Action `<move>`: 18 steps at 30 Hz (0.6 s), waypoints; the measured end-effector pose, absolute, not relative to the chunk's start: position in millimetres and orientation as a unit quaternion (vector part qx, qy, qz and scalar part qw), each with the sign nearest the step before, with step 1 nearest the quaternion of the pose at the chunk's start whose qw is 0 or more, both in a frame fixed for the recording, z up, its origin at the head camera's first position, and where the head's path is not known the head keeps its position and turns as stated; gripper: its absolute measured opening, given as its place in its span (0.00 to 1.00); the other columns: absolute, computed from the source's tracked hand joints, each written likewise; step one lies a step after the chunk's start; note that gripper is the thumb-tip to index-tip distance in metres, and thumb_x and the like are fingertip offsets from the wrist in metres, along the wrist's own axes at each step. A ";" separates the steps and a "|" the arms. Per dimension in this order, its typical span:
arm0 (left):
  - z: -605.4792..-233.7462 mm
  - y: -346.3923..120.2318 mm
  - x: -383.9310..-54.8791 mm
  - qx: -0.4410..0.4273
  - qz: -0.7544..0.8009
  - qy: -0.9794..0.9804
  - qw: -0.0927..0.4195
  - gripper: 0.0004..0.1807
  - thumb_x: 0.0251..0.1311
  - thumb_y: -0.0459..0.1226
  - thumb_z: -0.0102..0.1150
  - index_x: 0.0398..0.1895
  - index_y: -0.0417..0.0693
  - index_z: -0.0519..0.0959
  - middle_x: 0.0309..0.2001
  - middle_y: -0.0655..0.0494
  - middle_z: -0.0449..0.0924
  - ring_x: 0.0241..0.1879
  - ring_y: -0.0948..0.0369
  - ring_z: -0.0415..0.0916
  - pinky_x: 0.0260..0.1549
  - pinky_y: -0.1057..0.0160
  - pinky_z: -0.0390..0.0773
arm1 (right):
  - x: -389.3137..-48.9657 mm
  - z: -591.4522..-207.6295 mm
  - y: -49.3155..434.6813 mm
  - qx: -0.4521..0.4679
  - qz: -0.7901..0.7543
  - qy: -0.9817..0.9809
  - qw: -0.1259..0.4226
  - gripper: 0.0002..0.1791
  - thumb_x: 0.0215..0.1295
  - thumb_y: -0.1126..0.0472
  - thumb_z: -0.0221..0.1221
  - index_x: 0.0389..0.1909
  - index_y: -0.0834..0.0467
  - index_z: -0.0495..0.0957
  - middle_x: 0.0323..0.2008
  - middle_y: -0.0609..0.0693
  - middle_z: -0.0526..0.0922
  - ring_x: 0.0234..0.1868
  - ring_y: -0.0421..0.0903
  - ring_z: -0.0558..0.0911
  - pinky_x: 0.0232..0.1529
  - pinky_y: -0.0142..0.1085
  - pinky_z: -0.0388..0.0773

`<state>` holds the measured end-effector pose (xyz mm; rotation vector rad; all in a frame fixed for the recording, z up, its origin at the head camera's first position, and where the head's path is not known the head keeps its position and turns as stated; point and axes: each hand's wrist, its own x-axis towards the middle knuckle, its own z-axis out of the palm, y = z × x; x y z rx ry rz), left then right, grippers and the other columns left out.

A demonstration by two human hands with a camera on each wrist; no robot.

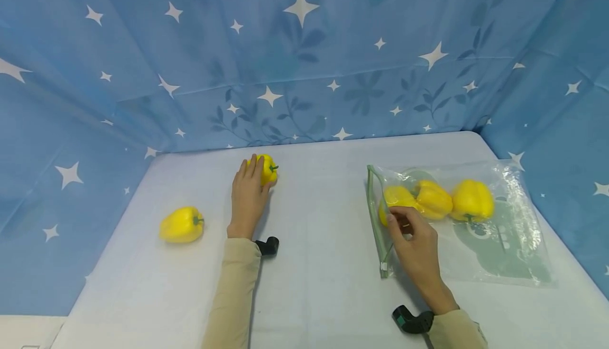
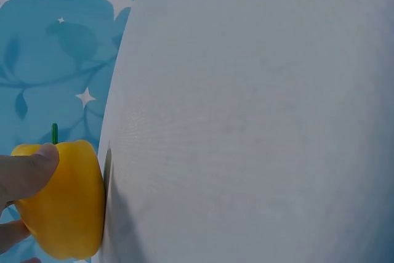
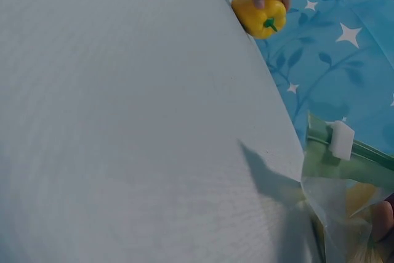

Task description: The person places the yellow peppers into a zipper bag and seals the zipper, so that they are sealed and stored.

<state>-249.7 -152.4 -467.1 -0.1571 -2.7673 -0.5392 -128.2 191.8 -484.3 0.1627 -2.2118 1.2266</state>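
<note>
At the back of the table, my left hand (image 1: 248, 195) grips a yellow bell pepper (image 1: 269, 169) with a green stem. In the left wrist view the thumb lies on that pepper (image 2: 71, 207) near its stem, with fingers on the far side. My right hand (image 1: 418, 243) pinches the clear zip bag (image 1: 514, 222) near its green-edged mouth, thumb and fingers curled at the film. Inside the bag lie three yellow bell peppers (image 1: 472, 201) in a row. The right wrist view shows the bag's green zip strip (image 3: 320, 152) and white slider (image 3: 341, 140), the hand partly hidden behind film.
Another yellow bell pepper (image 1: 182, 224) lies on the left of the white table (image 1: 314, 285). A blue curtain (image 1: 295, 58) with stars and leaves hangs behind the table and at both sides. Black wrist cameras (image 1: 412, 321) are strapped to both wrists.
</note>
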 end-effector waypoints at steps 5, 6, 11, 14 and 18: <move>-467.0 -153.3 -249.5 -0.056 -0.217 -0.960 0.169 0.35 0.68 0.35 0.67 0.77 0.43 0.67 0.79 0.43 0.63 0.78 0.40 0.61 0.78 0.42 0.62 | -128.0 -483.8 192.0 0.063 0.461 -0.833 0.299 0.08 0.66 0.74 0.65 0.45 0.66 0.84 0.35 0.55 0.86 0.34 0.27 0.77 0.37 0.16 0.75; -466.8 -153.5 -249.1 -0.057 -0.223 -0.958 0.173 0.34 0.68 0.34 0.67 0.76 0.42 0.68 0.79 0.43 0.64 0.78 0.40 0.62 0.78 0.43 0.63 | -127.9 -483.7 191.9 0.062 0.462 -0.833 0.299 0.08 0.66 0.74 0.65 0.45 0.66 0.84 0.34 0.55 0.86 0.34 0.27 0.77 0.37 0.16 0.74; -465.8 -154.0 -247.3 -0.054 -0.243 -0.950 0.190 0.30 0.67 0.29 0.66 0.72 0.43 0.72 0.76 0.44 0.69 0.76 0.42 0.65 0.76 0.44 0.67 | -128.1 -483.8 191.7 0.059 0.464 -0.833 0.297 0.08 0.66 0.74 0.65 0.45 0.66 0.84 0.34 0.55 0.86 0.34 0.27 0.77 0.37 0.15 0.74; -465.6 -154.3 -246.8 -0.053 -0.245 -0.948 0.197 0.29 0.67 0.27 0.65 0.71 0.43 0.73 0.75 0.44 0.70 0.75 0.42 0.67 0.75 0.45 0.69 | -128.1 -483.8 191.7 0.057 0.465 -0.833 0.294 0.08 0.66 0.73 0.65 0.45 0.65 0.84 0.35 0.55 0.87 0.34 0.27 0.77 0.38 0.15 0.74; -465.1 -155.2 -246.6 -0.052 -0.248 -0.947 0.195 0.29 0.67 0.28 0.65 0.71 0.43 0.73 0.75 0.43 0.71 0.75 0.43 0.67 0.75 0.45 0.69 | -127.6 -484.1 192.0 0.055 0.465 -0.834 0.293 0.08 0.66 0.73 0.65 0.45 0.65 0.84 0.35 0.55 0.87 0.34 0.27 0.77 0.38 0.15 0.74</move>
